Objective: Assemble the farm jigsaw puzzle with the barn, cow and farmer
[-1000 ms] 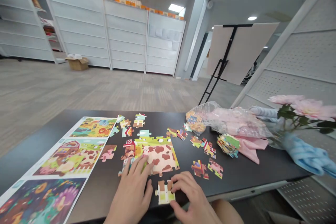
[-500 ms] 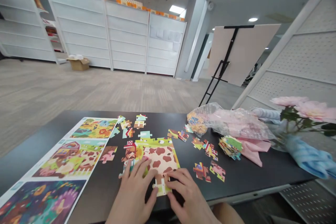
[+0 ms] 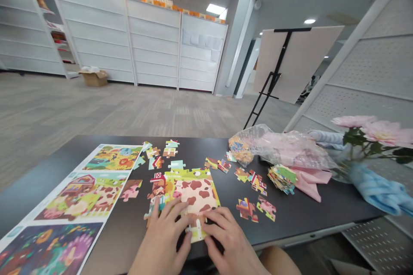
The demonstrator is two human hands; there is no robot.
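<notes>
A partly joined jigsaw puzzle (image 3: 198,191) with a brown-spotted cow lies flat on the dark table in front of me. At its lower edge is a fence piece (image 3: 196,228), white and green. My left hand (image 3: 169,227) holds the left side of this piece with thumb and forefinger, its other fingers resting over the puzzle's left part. From the other side my right hand (image 3: 226,232) grips it, fingertips at its top and thumb low on the right edge. Joined pieces with a red barn top (image 3: 158,180) are left of the cow, partly under my left fingers.
A picture sheet (image 3: 118,176) lies at the left, a pig piece (image 3: 131,190) beside it. Loose pieces (image 3: 247,209) are scattered right and behind. Further right are a piece stack (image 3: 282,179), plastic bags (image 3: 290,150), pink cloth (image 3: 311,182), flowers (image 3: 383,131) and blue cloth (image 3: 380,187).
The view has shifted slightly. Both hands stay at the fence piece, with my fingers moved only a little; the scattered pieces lie as before.
</notes>
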